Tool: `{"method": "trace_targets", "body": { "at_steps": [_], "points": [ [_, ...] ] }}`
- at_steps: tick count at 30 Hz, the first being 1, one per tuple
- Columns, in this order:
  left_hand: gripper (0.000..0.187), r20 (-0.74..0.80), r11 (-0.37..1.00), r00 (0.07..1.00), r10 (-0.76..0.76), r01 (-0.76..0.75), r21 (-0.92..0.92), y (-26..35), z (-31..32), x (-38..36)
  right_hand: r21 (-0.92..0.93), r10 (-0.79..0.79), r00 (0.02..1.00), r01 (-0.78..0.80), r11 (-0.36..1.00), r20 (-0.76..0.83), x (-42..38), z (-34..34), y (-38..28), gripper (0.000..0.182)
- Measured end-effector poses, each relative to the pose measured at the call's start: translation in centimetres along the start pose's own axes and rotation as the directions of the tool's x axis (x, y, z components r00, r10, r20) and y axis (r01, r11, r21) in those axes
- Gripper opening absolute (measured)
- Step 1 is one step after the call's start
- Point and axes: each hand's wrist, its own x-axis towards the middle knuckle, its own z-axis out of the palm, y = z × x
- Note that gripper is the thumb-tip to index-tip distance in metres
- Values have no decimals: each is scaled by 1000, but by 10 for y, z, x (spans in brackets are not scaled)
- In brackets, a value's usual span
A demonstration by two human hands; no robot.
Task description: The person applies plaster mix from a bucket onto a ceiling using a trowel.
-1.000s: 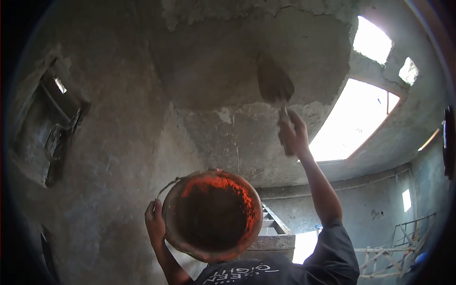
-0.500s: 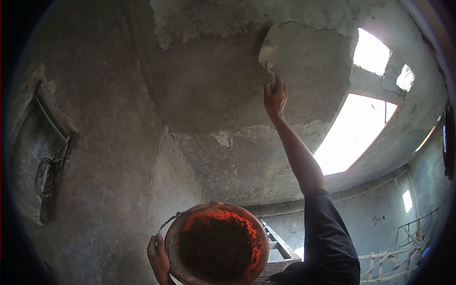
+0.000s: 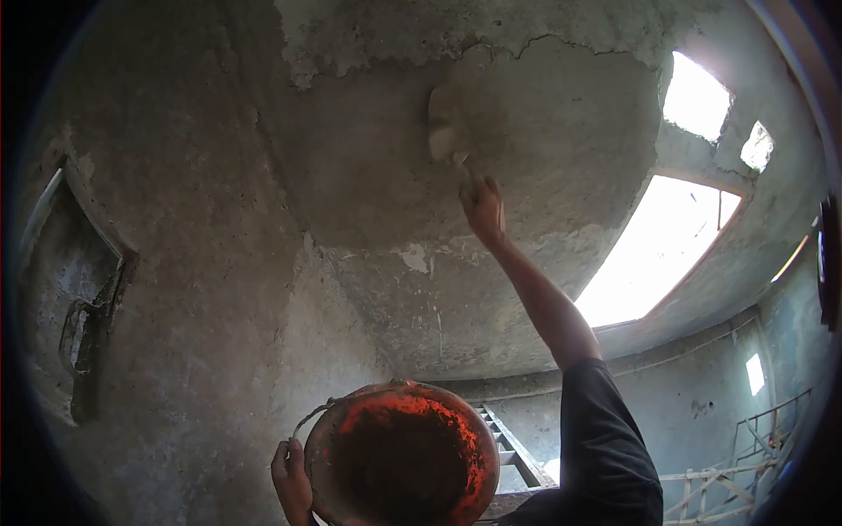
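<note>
Two hands (image 3: 484, 213) (image 3: 294, 480), one trowel (image 3: 444, 127), one bucket (image 3: 479, 443), one bucket handle (image 3: 310, 413), one ladder (image 3: 519, 451)

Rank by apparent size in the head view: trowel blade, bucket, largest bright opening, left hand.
1. Bucket
2. Largest bright opening
3. Trowel blade and left hand: too alike to rank

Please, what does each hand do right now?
Left hand: closed at the handle side of the bucket.
Right hand: closed, holding the trowel against the plaster.
</note>
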Motion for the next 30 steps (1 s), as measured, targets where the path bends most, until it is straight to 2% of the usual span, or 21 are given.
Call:
{"method": "trace_targets", "body": {
  "at_steps": [2,4,5,7,9,10,12,14,16,17,19,23,25,26,28,30],
  "points": [
    [54,-6,1000,1000,2,-2,-5,-6,1,3,39,-55,998,53,998,40,-4,-4,2,45],
    [53,-19,1000,1000,-1,1,-5,-8,0,3,97,93,996,-93,991,6,-1,-14,-4,43],
    [52,-27,1000,1000,-1,1,5,-7,1,2,99,91,996,-91,991,9,8,-17,-6,43],
    [50,-39,1000,999,-10,11,18,-3,3,-1,80,165,971,-153,985,-172,40,-25,-18,42],
    [40,-52,992,992,111,-114,-56,0,8,-1,70,135,965,-123,990,-226,65,-20,-16,40],
    [40,-55,993,993,103,-106,-58,0,6,2,54,104,954,-93,994,-282,75,-14,-15,38],
    [39,17,993,996,82,-81,-82,-2,3,2,37,42,950,-32,999,-308,84,5,-17,38],
    [38,15,992,997,75,-73,-99,-8,4,3,15,-18,939,24,1000,-343,79,20,-23,38],
    [37,11,990,997,80,-78,-115,-8,4,3,57,-23,987,32,998,-156,73,31,-31,39],
    [37,-16,993,996,91,-92,-71,-6,4,1,59,-21,987,30,998,-158,69,32,-38,39],
    [37,-45,993,993,109,-110,-33,-2,4,-1,181,-106,994,100,978,21,65,27,-52,41],
    [37,7,989,992,124,-123,-78,-4,2,0,181,-107,986,82,980,131,59,18,-50,41],
    [37,0,989,992,127,-126,-78,-8,1,-1,221,10,996,10,975,-85,57,10,-44,41],
    [38,-17,988,991,133,-134,-78,-9,2,0,221,7,996,12,975,-86,62,6,-40,41],
    [38,-35,988,991,129,-132,-81,-12,2,-1,146,156,959,-124,981,-236,78,-2,-31,41],
    [38,-12,990,994,110,-111,-83,-14,0,1,95,121,953,-98,991,-278,97,-1,-31,41]
  ]
}}
